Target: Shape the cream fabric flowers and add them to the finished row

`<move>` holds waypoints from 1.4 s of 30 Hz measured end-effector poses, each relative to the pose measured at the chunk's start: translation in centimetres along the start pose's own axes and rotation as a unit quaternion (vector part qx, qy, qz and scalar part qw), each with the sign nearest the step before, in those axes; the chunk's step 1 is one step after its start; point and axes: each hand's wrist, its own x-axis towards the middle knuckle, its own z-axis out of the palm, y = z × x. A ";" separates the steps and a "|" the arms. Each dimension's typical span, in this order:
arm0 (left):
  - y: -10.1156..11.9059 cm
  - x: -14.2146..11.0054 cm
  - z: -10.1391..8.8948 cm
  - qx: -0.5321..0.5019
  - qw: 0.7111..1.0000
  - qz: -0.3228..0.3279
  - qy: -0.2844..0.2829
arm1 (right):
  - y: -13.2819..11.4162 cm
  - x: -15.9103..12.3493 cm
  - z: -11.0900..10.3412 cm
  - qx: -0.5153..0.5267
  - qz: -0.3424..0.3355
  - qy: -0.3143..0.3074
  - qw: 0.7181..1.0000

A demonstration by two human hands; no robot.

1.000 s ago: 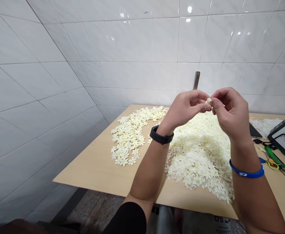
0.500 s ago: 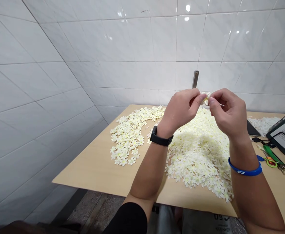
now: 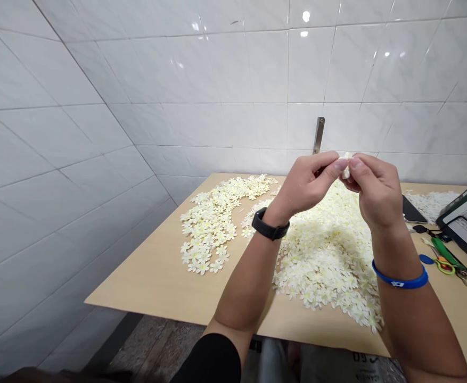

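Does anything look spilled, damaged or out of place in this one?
One small oddity: a dark mark high on the pale tiled wall, too small to tell whether it is damage. Otherwise nothing stands out: the white flowers lie heaped on the table.

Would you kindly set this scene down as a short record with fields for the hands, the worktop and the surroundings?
Left hand: the left hand pinches a small pale flower piece at the fingertips
Right hand: the right hand pinches the same piece, partly hiding it
Wrists: black band on the left, blue band on the right
Surface: tan tabletop
Flowers: large white-and-yellow pile below the hands; smaller curved pile to its left
Right side: green-handled tool
Background: white tiled wall
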 end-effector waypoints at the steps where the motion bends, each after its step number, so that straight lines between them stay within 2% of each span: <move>1: -0.2 0.1 0.3 -0.011 1.000 -0.005 0.015 | 0.1 0.0 0.2 0.009 -0.001 0.016 1.000; 5: -1.2 0.2 1.9 -0.046 0.993 -0.020 0.109 | 0.4 0.0 0.8 0.002 0.008 -0.002 1.000; 9: -1.7 0.1 3.1 -0.076 0.990 -0.038 0.113 | 0.8 0.3 0.5 0.020 0.001 0.035 0.999; 12: -1.8 0.0 3.5 -0.073 0.985 -0.044 0.147 | 0.9 0.4 0.4 0.001 0.011 0.015 1.000; 16: -1.6 0.1 3.7 -0.076 0.988 -0.039 0.129 | 1.3 0.3 0.4 0.021 0.022 0.042 0.999; 19: -1.1 0.1 3.9 -0.060 0.988 -0.037 0.139 | 1.6 0.4 0.1 0.026 0.030 0.032 0.999; 23: -1.1 0.3 4.6 -0.052 0.989 -0.054 0.125 | 1.7 0.5 -0.7 0.046 0.041 0.050 0.997; 27: -1.9 0.2 4.9 -0.052 0.983 -0.075 0.160 | 1.9 0.6 -0.9 0.039 0.068 0.009 0.997; 30: -2.5 0.0 5.1 -0.074 0.982 -0.087 0.149 | 2.4 0.7 -0.6 0.057 0.079 0.052 0.994; 33: -2.7 -0.1 5.3 -0.066 0.976 -0.105 0.180 | 3.0 0.8 -0.5 0.044 0.094 0.023 0.994; 37: -2.9 -0.1 5.6 -0.077 0.979 -0.111 0.155 | 3.3 0.8 -0.7 0.041 0.097 0.070 0.992; 40: -3.1 -0.1 5.6 -0.061 0.971 -0.138 0.188 | 3.3 0.8 -0.7 0.018 0.097 0.009 0.995; 42: -3.3 -0.1 5.6 -0.079 0.974 -0.131 0.170 | 3.3 0.8 -0.7 0.019 0.097 0.027 0.995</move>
